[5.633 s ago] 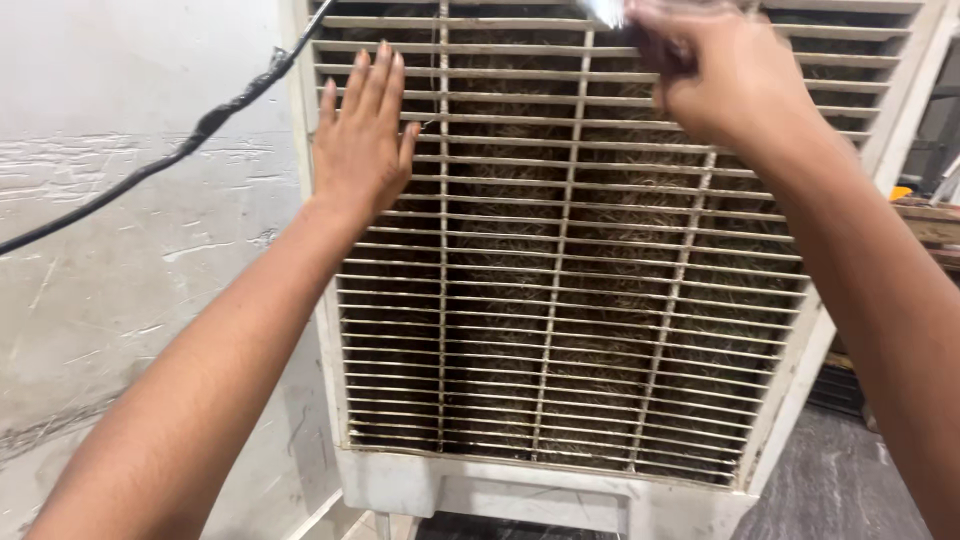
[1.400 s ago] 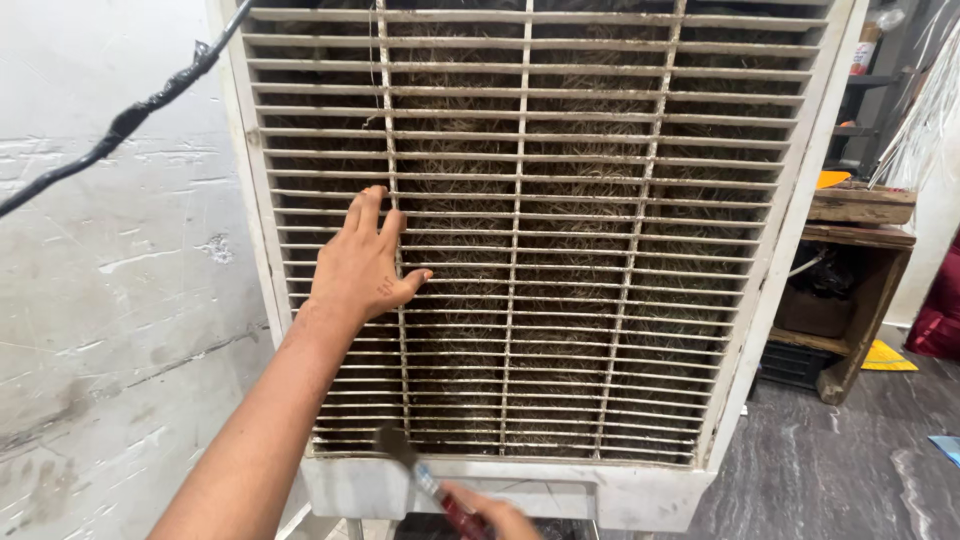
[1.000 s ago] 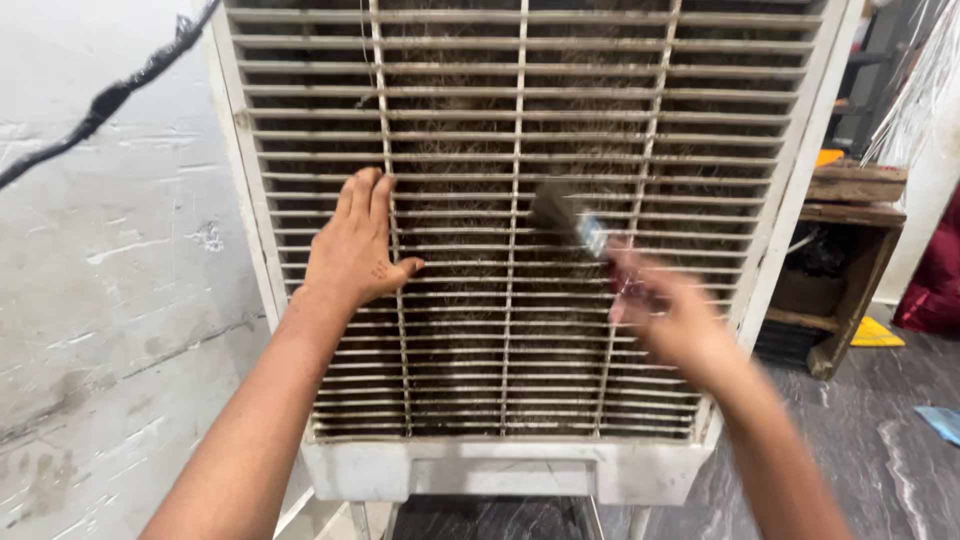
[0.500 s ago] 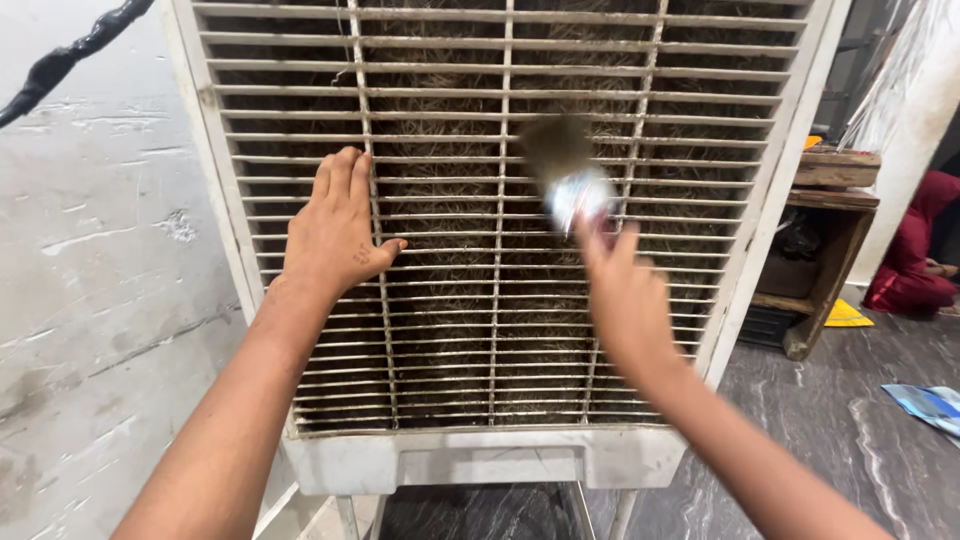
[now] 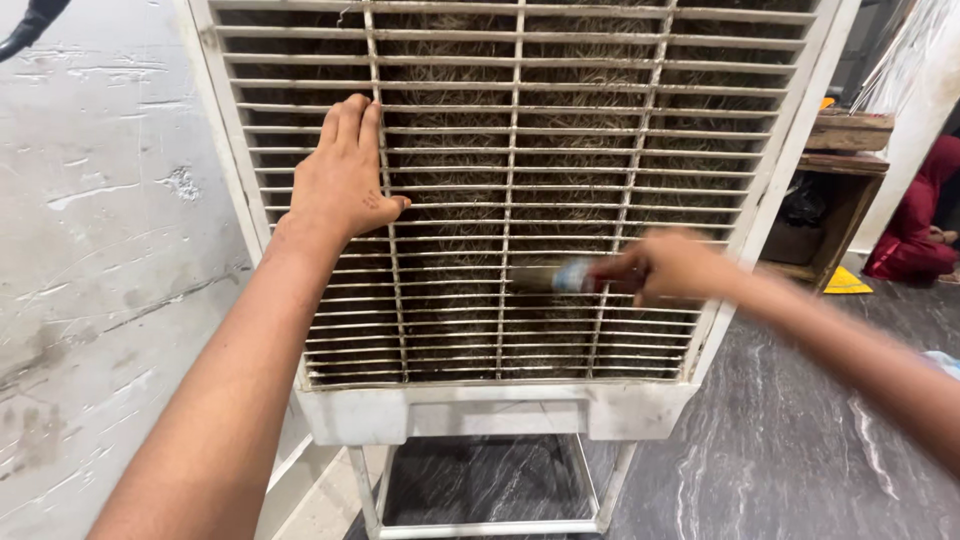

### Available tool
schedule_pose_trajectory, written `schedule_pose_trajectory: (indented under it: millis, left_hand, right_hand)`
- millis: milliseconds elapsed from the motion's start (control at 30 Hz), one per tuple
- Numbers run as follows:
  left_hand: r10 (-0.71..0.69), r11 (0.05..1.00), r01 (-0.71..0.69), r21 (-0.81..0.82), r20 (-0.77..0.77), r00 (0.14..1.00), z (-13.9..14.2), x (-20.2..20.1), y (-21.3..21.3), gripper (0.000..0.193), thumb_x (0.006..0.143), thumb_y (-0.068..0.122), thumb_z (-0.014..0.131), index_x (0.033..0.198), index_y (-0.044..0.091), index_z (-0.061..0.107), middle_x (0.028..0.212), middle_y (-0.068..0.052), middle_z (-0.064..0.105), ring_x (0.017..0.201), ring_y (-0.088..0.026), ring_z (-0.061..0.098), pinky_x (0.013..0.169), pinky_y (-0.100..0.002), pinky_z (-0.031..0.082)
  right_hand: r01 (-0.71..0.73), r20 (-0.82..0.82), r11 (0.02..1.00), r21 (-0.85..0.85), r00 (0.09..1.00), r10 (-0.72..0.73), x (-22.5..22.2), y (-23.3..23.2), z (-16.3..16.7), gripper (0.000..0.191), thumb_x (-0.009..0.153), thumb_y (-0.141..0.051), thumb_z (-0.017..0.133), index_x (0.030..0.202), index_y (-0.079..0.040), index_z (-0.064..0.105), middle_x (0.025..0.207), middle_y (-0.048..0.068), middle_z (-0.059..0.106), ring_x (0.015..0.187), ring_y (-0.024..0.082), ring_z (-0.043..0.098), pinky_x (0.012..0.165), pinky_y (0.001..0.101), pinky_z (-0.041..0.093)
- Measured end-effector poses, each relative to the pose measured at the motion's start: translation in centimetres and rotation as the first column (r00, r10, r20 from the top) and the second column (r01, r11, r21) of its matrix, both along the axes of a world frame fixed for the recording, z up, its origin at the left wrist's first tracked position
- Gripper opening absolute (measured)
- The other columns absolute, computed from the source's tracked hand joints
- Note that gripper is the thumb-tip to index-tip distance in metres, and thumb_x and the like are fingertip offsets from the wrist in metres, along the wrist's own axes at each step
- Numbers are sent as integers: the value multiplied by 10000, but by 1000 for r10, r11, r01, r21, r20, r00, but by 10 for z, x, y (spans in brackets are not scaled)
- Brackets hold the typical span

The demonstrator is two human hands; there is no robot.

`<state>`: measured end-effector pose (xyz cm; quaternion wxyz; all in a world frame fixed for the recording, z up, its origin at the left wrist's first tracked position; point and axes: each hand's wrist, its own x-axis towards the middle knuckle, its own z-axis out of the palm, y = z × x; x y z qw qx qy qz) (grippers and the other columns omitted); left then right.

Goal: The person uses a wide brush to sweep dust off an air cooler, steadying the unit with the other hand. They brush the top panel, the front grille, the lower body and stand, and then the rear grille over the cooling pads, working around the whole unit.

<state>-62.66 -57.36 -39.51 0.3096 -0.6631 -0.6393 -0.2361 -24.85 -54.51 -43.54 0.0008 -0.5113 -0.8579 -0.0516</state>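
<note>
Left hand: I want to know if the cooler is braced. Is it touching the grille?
Touching: the head view shows the left hand flat on the grille.

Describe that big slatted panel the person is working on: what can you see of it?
The white louvred grille stands upright beside a grey wall, in a white frame on thin legs. Its horizontal slats look dusty, crossed by vertical ribs, with brownish fibrous padding behind. The left hand lies flat against it; the right hand holds a brush to the lower slats.

A white metal stand [image 5: 480, 525] rests on the dark marbled floor [image 5: 790, 460].
</note>
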Motion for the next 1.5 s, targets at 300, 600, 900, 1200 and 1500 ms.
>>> schedule_pose_trajectory:
  millis: [300, 600, 900, 1200, 1500]
  left_hand:
    - [-6, 1000, 5, 5, 18, 1000, 1, 0, -1, 1193, 713, 491, 848, 1582, 13, 185, 1640, -145, 203, 1522, -315, 176, 1127, -406, 417]
    - [16, 1000, -16, -13, -1, 1000, 3, 0, -1, 1193, 724, 497, 842, 1576, 7, 168, 1639, -152, 180, 1512, -315, 165, 1166, -398, 363]
    - [22, 998, -21, -57, 25, 999, 8, 3, -9, 1165, 729, 486, 839, 1578, 22, 190, 1654, -129, 193, 1531, -281, 168, 1137, -403, 402]
    - [12, 999, -10, -39, 37, 999, 7, 4, -7, 1171, 714, 473, 848, 1572, 23, 191, 1646, -135, 190, 1522, -292, 164, 1138, -411, 393]
    - [-6, 1000, 8, -25, 56, 998, 5, 2, -6, 1161, 715, 447, 845, 1576, 14, 197, 1639, -128, 217, 1533, -291, 178, 1165, -382, 385]
  right_hand:
    - [246, -493, 825, 509, 869, 45, 37, 32, 191, 288, 1092, -311, 746, 1106, -24, 765, 794, 232, 689, 562, 231, 574, 502, 403, 462]
    - [208, -448, 925, 318, 893, -47, -50, -16, 52, 674, 937, 87, 533, 1469, -327, 558, 1028, 143, 725, 599, 200, 629, 479, 287, 527]
    - [-159, -142, 986, 58, 976, 166, -29, -19, -125, 762, 785, 108, 611, 1405, -334, 629, 896, 87, 735, 689, 194, 690, 663, 359, 555]
    - [183, -324, 980, -80, 925, -199, 10, -24, 28, 618, 885, -162, 759, 1371, -497, 574, 1001, 4, 760, 633, 122, 603, 577, 282, 528]
    - [232, -578, 617, 752, 683, 447, 38, -19, 112, 655, 878, -58, 755, 1509, -166, 620, 1141, 197, 720, 874, 214, 692, 758, 390, 559]
